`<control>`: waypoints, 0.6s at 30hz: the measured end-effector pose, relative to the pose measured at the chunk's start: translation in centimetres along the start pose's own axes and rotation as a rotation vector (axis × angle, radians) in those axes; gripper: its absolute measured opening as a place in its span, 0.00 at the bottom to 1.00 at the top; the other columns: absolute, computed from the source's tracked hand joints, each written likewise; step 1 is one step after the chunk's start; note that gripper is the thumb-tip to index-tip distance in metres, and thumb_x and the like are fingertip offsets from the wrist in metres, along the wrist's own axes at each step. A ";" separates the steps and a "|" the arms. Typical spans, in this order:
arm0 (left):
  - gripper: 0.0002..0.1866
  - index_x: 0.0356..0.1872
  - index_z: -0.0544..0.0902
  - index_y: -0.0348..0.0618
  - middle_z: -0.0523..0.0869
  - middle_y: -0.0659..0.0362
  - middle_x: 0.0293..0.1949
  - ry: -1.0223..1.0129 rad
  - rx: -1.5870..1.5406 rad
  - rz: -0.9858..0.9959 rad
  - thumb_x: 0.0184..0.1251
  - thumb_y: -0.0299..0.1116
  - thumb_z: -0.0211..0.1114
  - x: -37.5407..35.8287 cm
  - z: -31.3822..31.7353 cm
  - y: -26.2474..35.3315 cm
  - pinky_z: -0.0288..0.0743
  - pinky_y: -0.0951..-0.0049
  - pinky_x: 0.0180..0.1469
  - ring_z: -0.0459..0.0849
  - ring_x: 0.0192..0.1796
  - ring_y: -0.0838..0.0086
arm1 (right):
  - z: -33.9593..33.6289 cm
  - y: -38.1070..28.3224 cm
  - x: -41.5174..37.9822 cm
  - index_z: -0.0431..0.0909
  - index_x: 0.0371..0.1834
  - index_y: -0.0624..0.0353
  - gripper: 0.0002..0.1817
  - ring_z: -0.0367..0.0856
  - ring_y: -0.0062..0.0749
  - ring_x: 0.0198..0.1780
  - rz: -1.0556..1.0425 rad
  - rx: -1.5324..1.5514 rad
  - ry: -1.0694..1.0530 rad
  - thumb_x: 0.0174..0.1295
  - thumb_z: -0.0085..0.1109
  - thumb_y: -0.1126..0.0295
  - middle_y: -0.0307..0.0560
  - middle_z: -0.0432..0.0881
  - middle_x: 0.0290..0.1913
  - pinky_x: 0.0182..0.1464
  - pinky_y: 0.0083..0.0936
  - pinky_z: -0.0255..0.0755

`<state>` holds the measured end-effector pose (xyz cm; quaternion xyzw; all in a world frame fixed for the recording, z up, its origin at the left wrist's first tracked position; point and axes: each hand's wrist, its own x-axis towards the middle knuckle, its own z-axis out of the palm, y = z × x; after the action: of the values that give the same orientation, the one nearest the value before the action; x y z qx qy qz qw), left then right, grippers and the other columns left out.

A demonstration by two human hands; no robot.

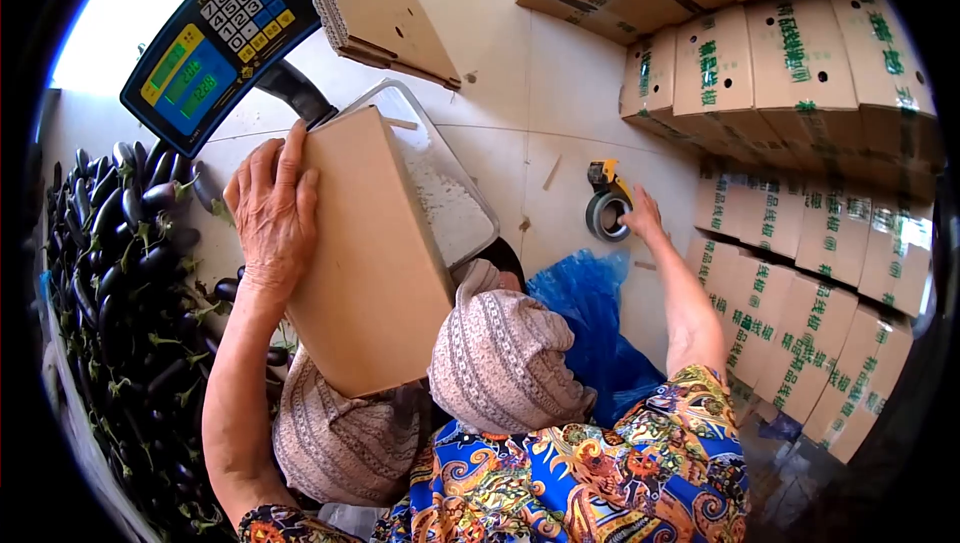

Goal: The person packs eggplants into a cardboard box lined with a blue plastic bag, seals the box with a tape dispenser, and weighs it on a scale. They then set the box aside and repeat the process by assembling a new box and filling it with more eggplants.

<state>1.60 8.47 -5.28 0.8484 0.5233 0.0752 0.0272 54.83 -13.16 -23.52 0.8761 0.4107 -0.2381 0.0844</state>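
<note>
Your left hand [275, 198] lies open, fingers extended, against the left side of one box [365, 253]. To its right, your right hand [643, 215] touches one tape dispenser [607, 215]; you cannot tell whether it grips. There is one scale [220, 48] beyond the box, one blue bag [590, 318] below the dispenser, and eggplants [120, 273] too many to count.

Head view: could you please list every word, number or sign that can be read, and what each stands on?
"7 8 9", "4 5 6", "1 2 3", "0": scale keypad.
"精品线", in green, next character unclear: lower-right cartons.
Too blurred to read surely: display digits, lettering above the keypad, upper cartons.
No text shows on the box.
</note>
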 end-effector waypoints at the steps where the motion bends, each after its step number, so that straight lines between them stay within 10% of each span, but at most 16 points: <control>1: 0.26 0.73 0.68 0.49 0.76 0.53 0.60 0.034 0.001 0.005 0.76 0.37 0.49 0.3 0.1 0.0 0.54 0.58 0.71 0.71 0.65 0.61 | 1.4 0.4 -0.1 0.68 0.65 0.60 0.40 0.75 0.59 0.61 0.028 0.022 -0.008 0.44 0.71 0.70 0.62 0.77 0.60 0.63 0.45 0.72; 12: 0.25 0.67 0.73 0.43 0.77 0.51 0.56 0.069 -0.026 -0.007 0.70 0.36 0.54 0.6 0.0 0.0 0.60 0.57 0.66 0.73 0.61 0.58 | 5.4 -5.1 -0.7 0.76 0.48 0.64 0.32 0.83 0.58 0.49 0.105 0.393 0.138 0.40 0.69 0.56 0.64 0.84 0.44 0.54 0.44 0.77; 18: 0.25 0.66 0.72 0.41 0.76 0.50 0.57 0.078 -0.091 -0.010 0.71 0.40 0.54 0.3 0.2 -0.2 0.58 0.56 0.69 0.71 0.63 0.57 | -6.1 -16.0 -6.5 0.75 0.48 0.60 0.18 0.82 0.24 0.42 -0.326 1.349 -0.114 0.54 0.65 0.73 0.42 0.83 0.44 0.48 0.23 0.76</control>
<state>1.58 8.85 -5.42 0.8401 0.5242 0.1315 0.0457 41.17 -5.11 -14.25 0.6504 0.2944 -0.4965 -0.4938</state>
